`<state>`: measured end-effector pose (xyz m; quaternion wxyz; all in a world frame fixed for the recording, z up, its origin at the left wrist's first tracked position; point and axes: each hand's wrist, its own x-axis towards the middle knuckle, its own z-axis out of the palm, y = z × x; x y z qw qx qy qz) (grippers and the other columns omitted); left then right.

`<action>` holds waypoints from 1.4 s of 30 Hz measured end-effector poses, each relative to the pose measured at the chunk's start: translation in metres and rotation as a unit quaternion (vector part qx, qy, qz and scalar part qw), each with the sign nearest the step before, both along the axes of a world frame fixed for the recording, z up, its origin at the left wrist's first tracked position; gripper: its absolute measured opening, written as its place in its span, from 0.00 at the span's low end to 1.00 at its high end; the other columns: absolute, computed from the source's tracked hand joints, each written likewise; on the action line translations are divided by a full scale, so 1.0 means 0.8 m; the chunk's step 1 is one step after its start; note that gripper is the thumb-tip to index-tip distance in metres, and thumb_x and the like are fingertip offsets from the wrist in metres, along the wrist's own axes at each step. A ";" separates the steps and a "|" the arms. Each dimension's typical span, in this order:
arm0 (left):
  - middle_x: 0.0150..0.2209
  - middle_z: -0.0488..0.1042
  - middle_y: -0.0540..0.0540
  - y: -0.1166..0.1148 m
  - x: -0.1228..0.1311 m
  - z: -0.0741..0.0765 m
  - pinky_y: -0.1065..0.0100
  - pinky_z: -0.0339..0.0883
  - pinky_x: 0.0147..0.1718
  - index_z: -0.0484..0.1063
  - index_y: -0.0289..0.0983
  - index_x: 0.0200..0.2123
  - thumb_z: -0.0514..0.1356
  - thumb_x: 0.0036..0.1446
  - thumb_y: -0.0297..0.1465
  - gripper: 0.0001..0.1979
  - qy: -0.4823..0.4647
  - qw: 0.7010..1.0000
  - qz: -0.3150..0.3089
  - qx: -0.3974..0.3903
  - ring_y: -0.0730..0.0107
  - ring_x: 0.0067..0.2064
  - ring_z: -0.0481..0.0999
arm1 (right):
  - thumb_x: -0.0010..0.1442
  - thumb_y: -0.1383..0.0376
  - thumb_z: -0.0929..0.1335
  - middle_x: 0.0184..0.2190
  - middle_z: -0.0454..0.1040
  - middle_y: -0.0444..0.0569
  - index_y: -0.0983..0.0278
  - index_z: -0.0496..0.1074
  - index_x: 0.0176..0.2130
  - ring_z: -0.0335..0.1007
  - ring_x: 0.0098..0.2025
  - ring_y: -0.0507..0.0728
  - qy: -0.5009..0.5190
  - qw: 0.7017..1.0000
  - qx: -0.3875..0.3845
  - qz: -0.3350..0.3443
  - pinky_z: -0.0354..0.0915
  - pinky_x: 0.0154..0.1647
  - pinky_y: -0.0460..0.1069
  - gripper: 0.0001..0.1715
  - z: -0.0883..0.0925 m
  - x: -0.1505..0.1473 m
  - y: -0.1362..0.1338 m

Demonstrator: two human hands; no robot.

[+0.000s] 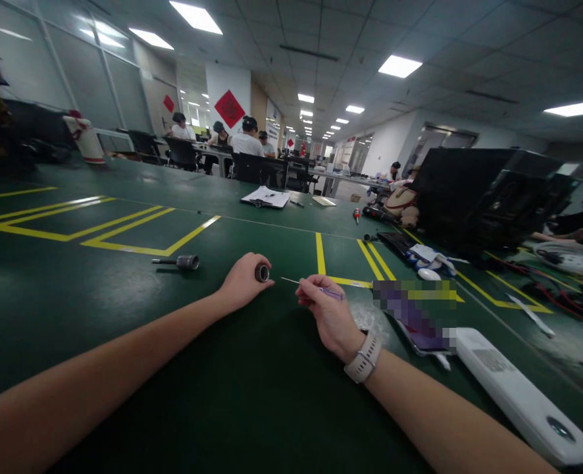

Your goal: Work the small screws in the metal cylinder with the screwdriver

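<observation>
My left hand [242,284] is closed around a short dark hollow cylinder [262,272], its round open end turned toward my right hand. In my right hand [328,319] is a slim screwdriver [334,294] with a purplish handle, pinched between fingers and thumb. Its thin shaft points left at the cylinder, and a small gap separates the two. Left of my left hand, a dark metal cylinder with a thin shank [187,263] lies on its side on the green table [138,316].
A phone [417,322] and a long white device [518,395] lie to the right. Farther back are a clipboard [266,197], a red screwdriver [356,214] and a large black box [469,194]. Yellow tape [124,247] marks the table. Several people sit in the background.
</observation>
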<state>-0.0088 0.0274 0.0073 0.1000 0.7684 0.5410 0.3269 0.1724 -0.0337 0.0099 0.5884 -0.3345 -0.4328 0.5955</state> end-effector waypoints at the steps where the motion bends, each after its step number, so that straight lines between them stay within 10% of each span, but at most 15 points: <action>1: 0.34 0.67 0.45 -0.001 -0.002 0.000 0.62 0.63 0.37 0.67 0.36 0.30 0.63 0.43 0.33 0.11 0.009 1.000 -0.005 0.014 0.61 0.38 0.68 | 0.48 0.64 0.71 0.26 0.72 0.43 0.65 0.70 0.29 0.67 0.30 0.50 -0.009 1.000 0.012 0.017 0.61 0.33 0.47 0.08 0.000 -0.001 -0.003; 18: 0.25 0.68 0.51 -0.019 0.006 0.002 0.69 0.59 0.27 0.66 0.36 0.25 0.58 0.49 0.35 0.08 0.005 0.994 -0.108 0.002 0.69 0.28 0.67 | 0.58 0.65 0.64 0.36 0.73 0.48 0.65 0.73 0.36 0.68 0.41 0.54 -0.266 0.949 0.170 0.007 0.62 0.44 0.51 0.09 0.007 -0.008 -0.031; 32: 0.23 0.61 0.53 -0.027 0.009 0.007 0.71 0.56 0.26 0.60 0.37 0.21 0.55 0.50 0.33 0.09 -0.026 0.987 -0.154 0.023 0.73 0.27 0.62 | 0.52 0.64 0.66 0.32 0.76 0.50 0.67 0.74 0.32 0.68 0.33 0.52 0.025 0.993 -0.031 0.108 0.61 0.33 0.47 0.10 0.003 -0.008 -0.025; 42: 0.23 0.60 0.54 -0.025 0.008 0.006 0.72 0.56 0.25 0.61 0.37 0.22 0.56 0.49 0.33 0.08 -0.060 0.983 -0.174 -0.004 0.74 0.26 0.61 | 0.54 0.63 0.66 0.36 0.75 0.50 0.65 0.73 0.36 0.66 0.34 0.52 0.006 0.994 0.004 0.112 0.60 0.34 0.47 0.10 -0.001 -0.010 -0.028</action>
